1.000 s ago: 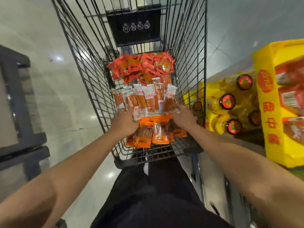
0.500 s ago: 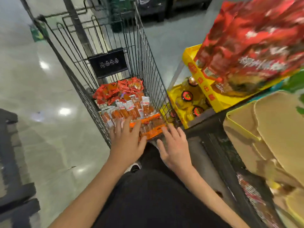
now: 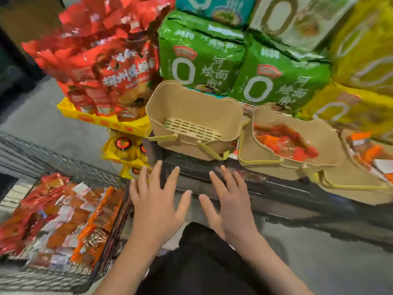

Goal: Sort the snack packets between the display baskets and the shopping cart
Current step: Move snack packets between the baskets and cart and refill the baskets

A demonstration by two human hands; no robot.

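Observation:
The black wire shopping cart (image 3: 114, 211) sits at the lower left, holding a heap of red, white and orange snack packets (image 3: 61, 216). On the dark shelf ahead stands an empty beige display basket (image 3: 191, 103). To its right a second basket (image 3: 323, 133) holds red and orange packets (image 3: 285, 141), and a third basket (image 3: 350, 179) at the far right holds more. My left hand (image 3: 157, 201) and my right hand (image 3: 229, 201) hover side by side in front of the shelf edge, fingers spread, holding nothing.
Large red (image 3: 106, 60), green (image 3: 204, 54) and yellow (image 3: 361, 50) bags are stacked behind the baskets. A yellow tray (image 3: 102, 120) sits under the red bags, with bottled goods (image 3: 125, 145) below it. The dark shelf edge (image 3: 265, 188) runs across in front of my hands.
My view has swung right from the cart to the shelf. Both hands have left the packets in the cart and now hover empty before the baskets.

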